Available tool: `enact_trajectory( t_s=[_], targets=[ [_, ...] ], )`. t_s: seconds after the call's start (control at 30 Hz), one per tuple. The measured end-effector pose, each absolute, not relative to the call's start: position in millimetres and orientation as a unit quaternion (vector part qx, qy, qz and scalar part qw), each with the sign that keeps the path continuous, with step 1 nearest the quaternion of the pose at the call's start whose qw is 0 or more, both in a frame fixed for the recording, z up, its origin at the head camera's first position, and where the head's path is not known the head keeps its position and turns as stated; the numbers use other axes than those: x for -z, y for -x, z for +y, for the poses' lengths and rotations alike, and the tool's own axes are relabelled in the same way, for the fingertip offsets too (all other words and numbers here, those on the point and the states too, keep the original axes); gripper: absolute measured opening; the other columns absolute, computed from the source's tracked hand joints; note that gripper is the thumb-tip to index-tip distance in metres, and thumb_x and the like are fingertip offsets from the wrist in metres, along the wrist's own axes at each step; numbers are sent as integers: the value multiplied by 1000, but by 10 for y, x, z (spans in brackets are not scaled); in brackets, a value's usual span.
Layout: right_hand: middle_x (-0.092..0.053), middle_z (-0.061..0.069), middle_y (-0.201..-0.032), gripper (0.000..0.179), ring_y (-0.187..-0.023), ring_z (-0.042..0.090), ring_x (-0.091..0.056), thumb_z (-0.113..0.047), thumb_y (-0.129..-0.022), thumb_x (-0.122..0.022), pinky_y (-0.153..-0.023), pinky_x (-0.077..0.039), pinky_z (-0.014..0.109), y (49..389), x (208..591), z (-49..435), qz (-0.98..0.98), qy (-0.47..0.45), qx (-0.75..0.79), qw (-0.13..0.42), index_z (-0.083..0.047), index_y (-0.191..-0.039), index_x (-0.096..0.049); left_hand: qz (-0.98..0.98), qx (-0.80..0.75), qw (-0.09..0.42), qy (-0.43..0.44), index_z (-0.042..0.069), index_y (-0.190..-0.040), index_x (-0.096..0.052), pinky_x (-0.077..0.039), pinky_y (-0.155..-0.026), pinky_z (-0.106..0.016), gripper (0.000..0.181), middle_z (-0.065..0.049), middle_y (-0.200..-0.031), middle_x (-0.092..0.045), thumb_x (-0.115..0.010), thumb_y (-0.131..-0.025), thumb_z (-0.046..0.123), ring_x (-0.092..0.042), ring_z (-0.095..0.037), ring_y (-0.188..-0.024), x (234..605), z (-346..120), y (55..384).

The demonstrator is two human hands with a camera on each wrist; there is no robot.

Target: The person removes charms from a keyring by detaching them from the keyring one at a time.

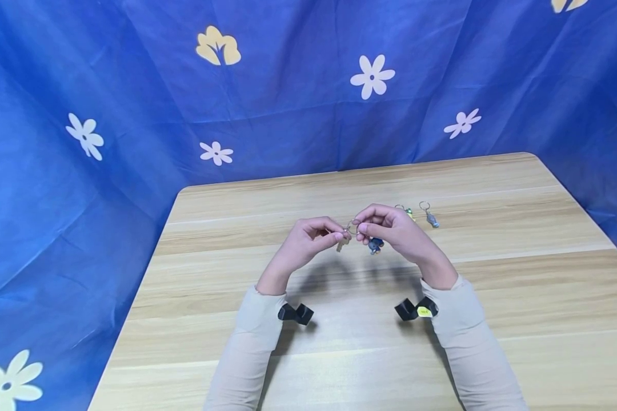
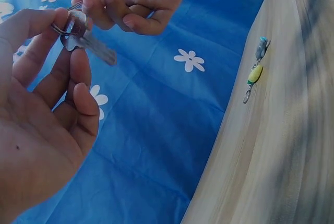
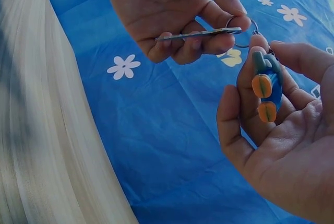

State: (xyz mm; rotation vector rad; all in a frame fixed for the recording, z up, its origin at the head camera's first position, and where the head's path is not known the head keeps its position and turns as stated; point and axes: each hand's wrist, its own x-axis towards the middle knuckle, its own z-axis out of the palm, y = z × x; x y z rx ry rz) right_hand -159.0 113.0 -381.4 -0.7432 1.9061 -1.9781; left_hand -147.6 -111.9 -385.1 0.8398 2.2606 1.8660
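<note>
Both hands meet over the table, joined by a thin metal key ring point(image 3: 254, 24). My left hand point(image 1: 311, 242) has thumb and index finger at the ring's edge, pinching it together with the head of a metal key point(image 2: 96, 49). The key's blade lies along the other fingers in the right wrist view. My right hand point(image 1: 393, 228) pinches the ring's other side, where a short chain joins it. From that chain hangs a small grey and blue figurine point(image 3: 269, 88) with orange feet, in front of the right palm.
Two more keychains lie on the wooden table point(image 1: 211, 257) beyond the right hand: a yellow-green one point(image 2: 254, 74) and a grey-blue one point(image 1: 432, 219), each with a ring. A blue flowered curtain point(image 1: 288, 103) hangs behind the table and along its left side.
</note>
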Motion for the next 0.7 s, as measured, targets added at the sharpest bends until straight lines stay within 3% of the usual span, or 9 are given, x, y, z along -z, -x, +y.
enact_trajectory(
  t_s=[0.1, 0.33, 0.7],
  targets=[
    [-68, -5, -80, 16, -74, 7, -63, -1, -94, -53, -68, -54, 22, 1591, 3810, 1121, 662, 256, 689, 147, 6, -108, -58, 733, -626, 59, -262, -10, -98, -63, -52, -77, -25, 16, -9, -92, -72, -58, -92, 4, -66, -7, -83, 3838, -1119, 1470],
    [-68, -5, -80, 25, -75, 8, -64, -2, -94, -53, -69, -54, 22, 1588, 3807, 1088, 662, 255, 688, 154, 12, -116, -54, 731, -631, 66, -251, -10, -98, -55, -47, -79, -23, 18, 10, -89, -64, -47, -96, 6, -60, -4, -84, 3822, -1113, 1476],
    [-67, -6, -80, 31, -74, 7, -61, -3, -95, -54, -69, -53, 22, 1602, 3837, 1092, 674, 251, 675, 167, 15, -121, -53, 726, -643, 85, -231, -9, -113, -53, -46, -67, -20, 20, 4, -82, -60, -49, -97, 2, -58, -7, -75, 3824, -1098, 1478]
  ],
)
